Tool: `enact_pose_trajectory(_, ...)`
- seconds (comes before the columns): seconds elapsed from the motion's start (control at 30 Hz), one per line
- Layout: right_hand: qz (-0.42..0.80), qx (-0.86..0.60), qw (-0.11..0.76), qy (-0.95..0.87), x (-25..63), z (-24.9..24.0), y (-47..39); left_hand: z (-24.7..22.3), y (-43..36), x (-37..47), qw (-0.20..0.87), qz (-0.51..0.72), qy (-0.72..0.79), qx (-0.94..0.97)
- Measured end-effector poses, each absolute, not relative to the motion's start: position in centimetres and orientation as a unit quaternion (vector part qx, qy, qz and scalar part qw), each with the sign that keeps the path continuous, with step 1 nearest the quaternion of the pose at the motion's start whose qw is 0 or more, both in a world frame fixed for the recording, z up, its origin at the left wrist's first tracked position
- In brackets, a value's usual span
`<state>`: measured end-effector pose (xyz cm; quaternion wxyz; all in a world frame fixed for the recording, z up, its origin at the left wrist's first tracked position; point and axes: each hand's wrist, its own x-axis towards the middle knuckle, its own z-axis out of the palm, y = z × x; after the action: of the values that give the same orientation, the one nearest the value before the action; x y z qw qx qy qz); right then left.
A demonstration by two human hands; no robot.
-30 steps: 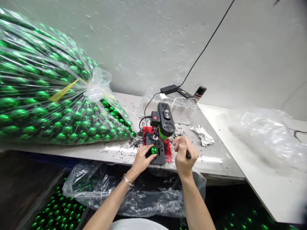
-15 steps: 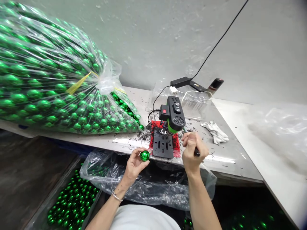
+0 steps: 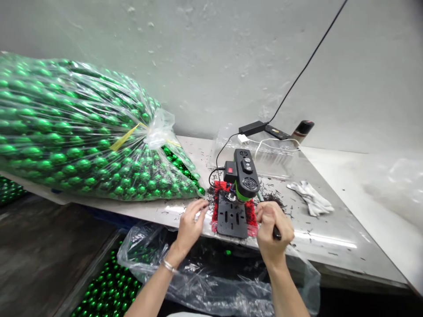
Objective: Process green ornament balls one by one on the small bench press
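Observation:
My left hand (image 3: 192, 222) reaches over the table's front edge, beside the open corner of the bag of green balls. Its thumb and fingers are a little apart, and no ball shows between them. A single shiny green ball (image 3: 228, 252) is visible over the plastic-lined space below the table edge. My right hand (image 3: 274, 226) is closed in a fist round a black handle (image 3: 276, 233), just right of a small black-and-green bench machine (image 3: 246, 176). The machine's slotted black base plate (image 3: 232, 218) lies on a red mat (image 3: 251, 222).
A large clear bag (image 3: 82, 145) full of green balls rests at the left. More balls fill a lined bin (image 3: 109, 281) below. Black shavings litter the table (image 3: 185, 147). White gloves (image 3: 310, 198), a clear plastic tray (image 3: 221, 145) and a black adapter (image 3: 253, 128) lie around the machine.
The green ball has left my left hand, which moved up toward the bag's corner. A ball now shows below the table edge. My right hand keeps its grip; the whole view has shifted.

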<state>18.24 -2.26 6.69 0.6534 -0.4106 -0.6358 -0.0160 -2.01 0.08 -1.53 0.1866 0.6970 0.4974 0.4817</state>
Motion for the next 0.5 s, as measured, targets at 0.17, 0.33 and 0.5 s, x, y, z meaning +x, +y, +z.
enact_pose_trajectory(0.17,-0.016,-0.398,0.651,-0.646,18.2,6.5,-2.3,2.0,8.5,-2.6,-0.017,0.143,0.555,0.819)
enact_pose_trajectory(0.33,-0.024,-0.391,0.649,-0.652,18.2,6.4,-2.3,1.4,11.4,-2.2,-0.02,0.042,0.511,0.858)
enact_pose_trajectory(0.5,-0.03,-0.392,0.647,-0.653,18.2,6.4,-2.3,0.3,10.7,-2.3,-0.022,0.023,0.495,0.869)
